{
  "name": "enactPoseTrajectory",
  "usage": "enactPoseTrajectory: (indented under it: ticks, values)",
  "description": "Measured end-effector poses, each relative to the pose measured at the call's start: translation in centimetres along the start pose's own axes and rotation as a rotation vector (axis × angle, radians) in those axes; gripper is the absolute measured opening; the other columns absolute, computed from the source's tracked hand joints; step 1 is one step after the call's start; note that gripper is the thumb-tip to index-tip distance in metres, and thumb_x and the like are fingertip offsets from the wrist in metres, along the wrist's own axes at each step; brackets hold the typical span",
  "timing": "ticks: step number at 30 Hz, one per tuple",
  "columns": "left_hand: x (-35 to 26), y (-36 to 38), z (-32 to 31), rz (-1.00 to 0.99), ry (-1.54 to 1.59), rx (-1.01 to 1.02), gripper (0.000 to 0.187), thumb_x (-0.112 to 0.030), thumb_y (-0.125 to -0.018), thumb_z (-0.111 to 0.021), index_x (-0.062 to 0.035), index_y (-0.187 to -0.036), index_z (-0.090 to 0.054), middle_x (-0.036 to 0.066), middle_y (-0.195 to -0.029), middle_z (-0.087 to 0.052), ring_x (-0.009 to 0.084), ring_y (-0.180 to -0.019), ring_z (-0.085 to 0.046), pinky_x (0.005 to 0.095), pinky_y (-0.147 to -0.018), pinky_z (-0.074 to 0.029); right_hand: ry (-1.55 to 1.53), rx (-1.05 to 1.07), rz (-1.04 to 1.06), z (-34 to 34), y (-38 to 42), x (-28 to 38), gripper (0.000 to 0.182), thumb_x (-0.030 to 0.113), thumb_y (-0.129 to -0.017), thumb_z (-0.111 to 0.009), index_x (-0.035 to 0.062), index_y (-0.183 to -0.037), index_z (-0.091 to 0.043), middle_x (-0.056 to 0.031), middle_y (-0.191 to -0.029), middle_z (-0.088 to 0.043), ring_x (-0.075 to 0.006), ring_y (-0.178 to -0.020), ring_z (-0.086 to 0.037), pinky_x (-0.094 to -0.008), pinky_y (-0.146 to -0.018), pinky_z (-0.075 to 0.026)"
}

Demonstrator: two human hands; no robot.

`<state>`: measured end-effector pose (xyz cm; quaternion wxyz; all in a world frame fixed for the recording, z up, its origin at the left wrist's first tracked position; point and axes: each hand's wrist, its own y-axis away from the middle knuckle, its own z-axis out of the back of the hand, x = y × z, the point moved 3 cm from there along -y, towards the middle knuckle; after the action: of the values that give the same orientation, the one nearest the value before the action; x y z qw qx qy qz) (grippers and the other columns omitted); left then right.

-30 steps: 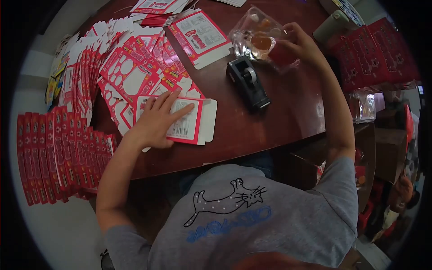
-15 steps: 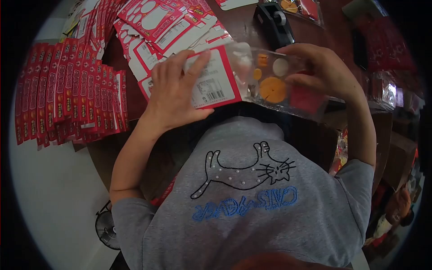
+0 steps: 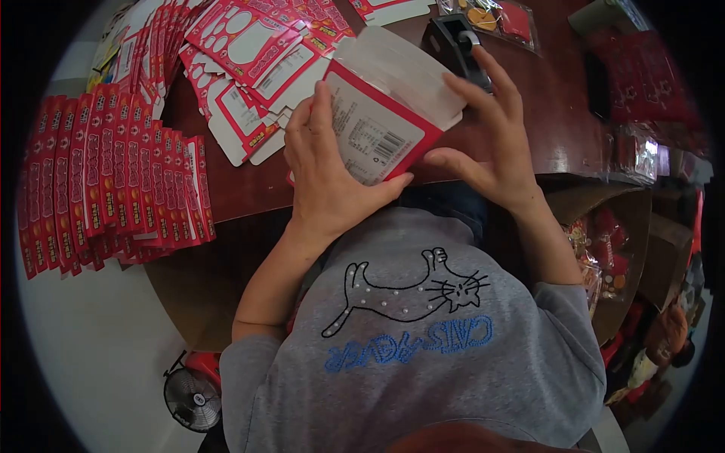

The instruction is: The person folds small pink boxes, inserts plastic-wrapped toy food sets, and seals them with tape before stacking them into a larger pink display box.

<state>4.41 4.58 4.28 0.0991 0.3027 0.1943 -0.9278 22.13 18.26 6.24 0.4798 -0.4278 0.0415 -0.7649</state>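
My left hand (image 3: 325,166) is wrapped round a red and white printed box (image 3: 377,124), its thumb along the lower edge and fingers on the panel with the barcode. Pale flaps (image 3: 408,64) stand out at the box's upper right end. Beside those flaps my right hand (image 3: 495,136) has its fingers and thumb spread, with a fingertip near the flap edge and nothing held between them. The bag of orange pieces is not visible outside the box.
Flat printed cartons (image 3: 245,45) lie at the upper left, by a long row of red boxes (image 3: 113,174). A black tape dispenser (image 3: 457,45) and a clear packet (image 3: 513,23) lie behind the hands. An open carton (image 3: 627,249) holds packets at right.
The clear bag has gone from between my right hand's fingers and out of sight at the box opening. My right hand has opened; the box has tilted and moved slightly right with my left hand.
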Motion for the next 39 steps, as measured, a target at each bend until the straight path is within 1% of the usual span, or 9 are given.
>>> enactPoseTrajectory:
  ticks: [2, 5, 7, 13, 16, 19, 26, 31, 39]
  values:
    - [-0.1, 0.0, 0.2, 0.031, 0.094, -0.084, 0.134, -0.040, -0.061, -0.095, -0.0048, -0.159, -0.011, 0.025, -0.146, -0.030, 0.0401, -0.133, -0.035, 0.0534, -0.109, -0.035, -0.066, -0.075, -0.026, -0.5, 0.6, -0.2, 0.073, 0.029, -0.078, -0.087, 0.0124, -0.140, -0.054, -0.0191, -0.142, -0.051, -0.0351, -0.135, -0.048, -0.0436, -0.105, -0.046]
    - [1.5, 0.4, -0.8, 0.128, 0.550, -0.112, 0.112, -0.034, -0.074, -0.089, -0.0037, -0.156, -0.020, 0.022, -0.136, -0.045, 0.0318, -0.123, -0.049, 0.0448, -0.104, -0.043, -0.805, -0.056, -0.353, -1.9, 1.9, -0.7, 0.065, 0.020, -0.088, -0.079, 0.0101, -0.144, -0.048, -0.0147, -0.131, -0.060, -0.0262, -0.116, -0.063, -0.0347, -0.094, -0.054]
    - [1.6, 0.8, -1.1, 0.184, 0.881, -0.170, 0.096, -0.029, -0.082, -0.085, -0.0031, -0.154, -0.027, 0.020, -0.129, -0.055, 0.0263, -0.116, -0.058, 0.0396, -0.100, -0.047, -0.761, 0.013, -0.375, -1.9, 2.1, -1.6, 0.050, 0.013, -0.095, -0.071, 0.0061, -0.140, -0.051, -0.0102, -0.120, -0.065, -0.0192, -0.103, -0.068, -0.0288, -0.088, -0.057]
    - [4.2, 1.3, -0.3, 0.023, 0.581, 0.047, 0.047, -0.017, -0.093, -0.074, -0.0023, -0.131, -0.050, 0.013, -0.119, -0.061, 0.0179, -0.105, -0.063, 0.0309, -0.092, -0.052, -0.825, 0.328, -0.392, -1.7, 2.6, -3.4, 0.040, 0.010, -0.095, -0.070, 0.0037, -0.132, -0.059, -0.0076, -0.118, -0.064, -0.0176, -0.107, -0.066, -0.0325, -0.095, -0.055]
    - [3.6, 0.4, 0.4, -0.044, 0.379, -0.073, 0.032, -0.012, -0.096, -0.068, -0.0020, -0.124, -0.056, 0.010, -0.116, -0.062, 0.0154, -0.105, -0.063, 0.0278, -0.094, -0.050, -0.774, 0.145, -0.211, -2.2, 1.7, -3.1, 0.036, 0.009, -0.095, -0.070, 0.0037, -0.129, -0.061, -0.0085, -0.123, -0.061, -0.0162, -0.112, -0.063, -0.0323, -0.097, -0.053]
    - [3.2, 0.1, 0.5, 0.249, 0.970, -0.166, 0.019, -0.010, -0.098, -0.066, -0.0018, -0.114, -0.061, 0.009, -0.116, -0.063, 0.0147, -0.108, -0.062, 0.0284, -0.097, -0.048, -0.867, 0.081, -0.247, -2.5, 1.3, -2.7, 0.030, 0.007, -0.095, -0.069, 0.0028, -0.124, -0.063, -0.0090, -0.126, -0.059, -0.0157, -0.114, -0.061, -0.0313, -0.097, -0.052]
    - [1.4, -0.2, 1.0, 0.264, 0.803, 0.037, 0.019, -0.011, -0.095, -0.071, -0.0003, -0.106, -0.060, 0.011, -0.113, -0.067, 0.0136, -0.106, -0.063, 0.0258, -0.090, -0.052, -0.689, 0.287, -0.188, -2.0, 0.2, -1.6, 0.018, 0.010, -0.095, -0.070, 0.0005, -0.111, -0.069, -0.0098, -0.120, -0.066, -0.0149, -0.108, -0.063, -0.0281, -0.092, -0.051]
    - [1.7, -1.4, 1.7, 0.393, 0.786, 0.039, 0.018, -0.012, -0.093, -0.074, 0.0004, -0.101, -0.063, 0.009, -0.105, -0.069, 0.0133, -0.099, -0.065, 0.0266, -0.088, -0.052, -0.711, 0.100, -0.449, -2.2, -1.1, -1.3, 0.017, 0.017, -0.095, -0.072, 0.0018, -0.102, -0.071, -0.0047, -0.094, -0.072, -0.0080, -0.089, -0.066, -0.0240, -0.078, -0.054]
    - [1.3, -0.1, 0.9, -0.035, 0.639, 0.077, 0.020, -0.011, -0.090, -0.077, -0.0014, -0.102, -0.064, 0.017, -0.121, -0.069, 0.0168, -0.107, -0.066, 0.0284, -0.089, -0.054, -0.569, 0.251, -0.233, -0.2, 1.3, -1.8, 0.020, 0.012, -0.091, -0.074, 0.0003, -0.108, -0.073, -0.0106, -0.113, -0.071, -0.0143, -0.101, -0.068, -0.0271, -0.080, -0.057]
